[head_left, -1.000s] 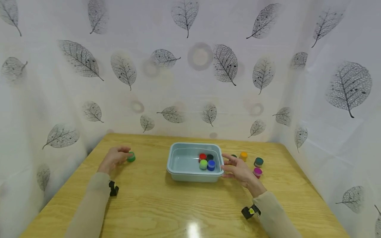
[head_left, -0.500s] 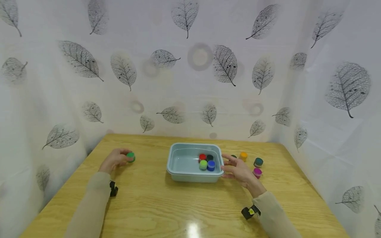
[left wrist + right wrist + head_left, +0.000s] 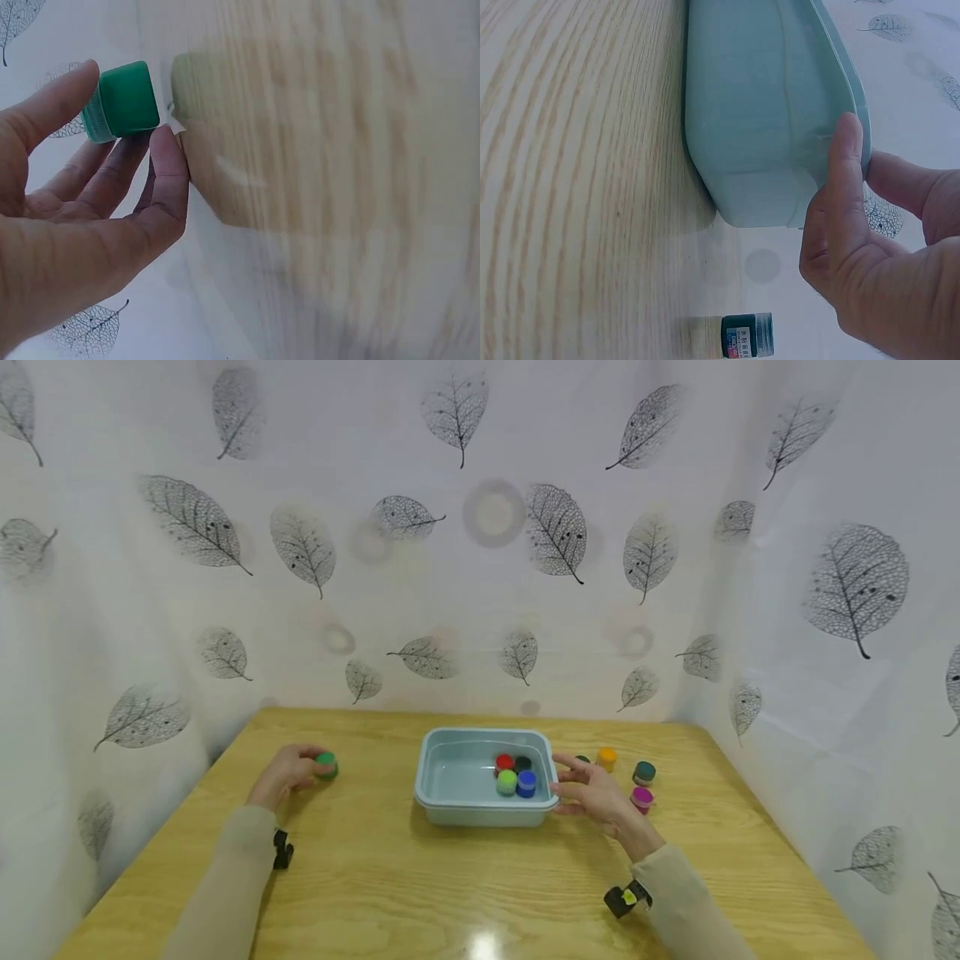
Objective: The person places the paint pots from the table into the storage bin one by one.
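At the left of the table my left hand (image 3: 288, 775) pinches a green paint jar (image 3: 131, 101) between thumb and fingers. Its green body faces the tabletop, close over it in the left wrist view. A pale blue plastic basin (image 3: 483, 817) stands mid-table. My right hand (image 3: 600, 797) holds the basin's right end, fingers on both sides of the rim in the right wrist view. Inside the basin, toward the right, are a red jar (image 3: 504, 763), a black jar (image 3: 522, 764), a light green jar (image 3: 507, 782) and a blue jar (image 3: 527, 784).
Right of the basin stand an orange jar (image 3: 607, 758), a teal jar (image 3: 644, 772), a magenta jar (image 3: 641, 798) and a dark green jar (image 3: 582, 760) partly hidden by my right hand. A leaf-patterned curtain (image 3: 450, 577) surrounds the wooden table (image 3: 390, 893).
My left fingers have closed round the green jar, which sits slightly differently in them. The right hand keeps its place on the basin. The whole head view has shifted slightly down and left.
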A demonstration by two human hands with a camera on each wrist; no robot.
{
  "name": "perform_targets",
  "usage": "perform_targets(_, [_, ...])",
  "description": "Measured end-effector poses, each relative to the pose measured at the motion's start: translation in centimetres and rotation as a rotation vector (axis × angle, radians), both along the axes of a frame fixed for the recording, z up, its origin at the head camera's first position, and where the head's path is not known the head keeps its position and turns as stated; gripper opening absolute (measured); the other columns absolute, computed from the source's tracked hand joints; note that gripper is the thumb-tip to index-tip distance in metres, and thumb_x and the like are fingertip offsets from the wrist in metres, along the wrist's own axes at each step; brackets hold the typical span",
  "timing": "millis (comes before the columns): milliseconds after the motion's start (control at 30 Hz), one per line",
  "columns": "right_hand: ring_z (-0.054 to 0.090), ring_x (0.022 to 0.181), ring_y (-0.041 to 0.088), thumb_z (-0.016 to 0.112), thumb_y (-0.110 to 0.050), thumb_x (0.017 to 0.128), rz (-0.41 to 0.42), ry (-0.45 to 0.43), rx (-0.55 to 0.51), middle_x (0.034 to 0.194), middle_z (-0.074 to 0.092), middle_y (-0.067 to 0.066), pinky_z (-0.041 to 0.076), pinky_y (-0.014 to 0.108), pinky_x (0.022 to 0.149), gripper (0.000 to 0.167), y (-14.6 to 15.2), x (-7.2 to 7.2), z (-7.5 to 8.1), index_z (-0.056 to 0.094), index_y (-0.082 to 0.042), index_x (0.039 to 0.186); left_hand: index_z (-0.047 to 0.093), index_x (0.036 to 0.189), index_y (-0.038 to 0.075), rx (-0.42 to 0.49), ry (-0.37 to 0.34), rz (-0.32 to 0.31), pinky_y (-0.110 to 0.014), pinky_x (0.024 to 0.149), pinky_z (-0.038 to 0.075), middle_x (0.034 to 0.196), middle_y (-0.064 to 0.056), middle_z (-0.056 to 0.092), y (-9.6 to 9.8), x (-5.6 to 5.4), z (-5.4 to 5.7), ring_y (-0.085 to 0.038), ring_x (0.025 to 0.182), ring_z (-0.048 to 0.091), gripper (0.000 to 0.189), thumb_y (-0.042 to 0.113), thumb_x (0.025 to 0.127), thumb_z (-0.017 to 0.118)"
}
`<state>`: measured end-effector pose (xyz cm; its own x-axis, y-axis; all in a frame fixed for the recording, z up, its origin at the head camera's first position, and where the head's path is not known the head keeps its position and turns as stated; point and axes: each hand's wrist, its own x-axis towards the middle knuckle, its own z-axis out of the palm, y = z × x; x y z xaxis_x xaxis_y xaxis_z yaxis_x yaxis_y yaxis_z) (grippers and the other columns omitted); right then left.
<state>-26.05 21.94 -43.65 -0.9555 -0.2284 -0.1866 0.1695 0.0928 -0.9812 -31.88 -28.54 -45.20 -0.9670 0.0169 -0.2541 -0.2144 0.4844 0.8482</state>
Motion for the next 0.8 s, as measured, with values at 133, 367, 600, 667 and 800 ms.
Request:
perform_targets(133, [0.064,0.093,0.020,0.064,-0.006,0.094,0.006,-0.003,0.002,0.123,0.047,0.020,0.061,0.034,0.080,0.065,-0.1,0.0,0.0,0.035,-0.009,0.152,0.042,0.138,-0.010,0.048,0.054,0.012,-0.037,0.089,0.058,0.138,-0.031,0.047,0.7,0.0,-0.2,-0.028,0.108,0.061,0.056,0.015,0.094,0.066])
perform_targets(367, [0.065,0.094,0.021,0.064,-0.008,0.095,0.007,-0.004,0.008,0.128,0.046,0.023,0.061,0.035,0.081,0.065,0.0,-0.1,0.1,0.034,-0.011,0.153,0.039,0.141,-0.011,0.155,0.164,-0.012,-0.040,0.096,0.056,0.139,-0.032,0.046,2.6,0.0,0.5,-0.021,0.104,0.064,0.059,0.015,0.095,0.065])
perform_targets(600, [0.065,0.093,0.020,0.064,-0.008,0.095,0.014,-0.001,0.010,0.128,0.045,0.022,0.061,0.037,0.082,0.065,0.0,-0.2,0.0,0.034,-0.010,0.153,0.044,0.141,-0.004,0.214,0.243,0.010,-0.043,0.097,0.055,0.137,-0.027,0.052,4.4,0.2,0.8,-0.016,0.103,0.064,0.057,0.021,0.095,0.066])
perform_targets(667, [0.064,0.092,0.019,0.063,-0.008,0.095,0.012,-0.003,0.007,0.126,0.045,0.021,0.061,0.036,0.082,0.065,0.0,-0.2,-0.1,0.034,-0.010,0.153,0.045,0.141,-0.003,0.240,0.264,0.016,-0.046,0.098,0.054,0.137,-0.026,0.053,5.0,0.3,0.9,-0.015,0.102,0.064,0.056,0.022,0.095,0.065])
perform_targets(800, [0.064,0.091,0.018,0.063,-0.007,0.095,0.014,-0.008,-0.007,0.124,0.046,0.019,0.061,0.034,0.080,0.065,0.1,-0.1,-0.1,0.033,-0.010,0.153,0.049,0.138,-0.003,0.258,0.306,0.037,-0.045,0.093,0.056,0.134,-0.023,0.057,6.3,0.4,1.0,-0.011,0.098,0.065,0.054,0.024,0.094,0.067])
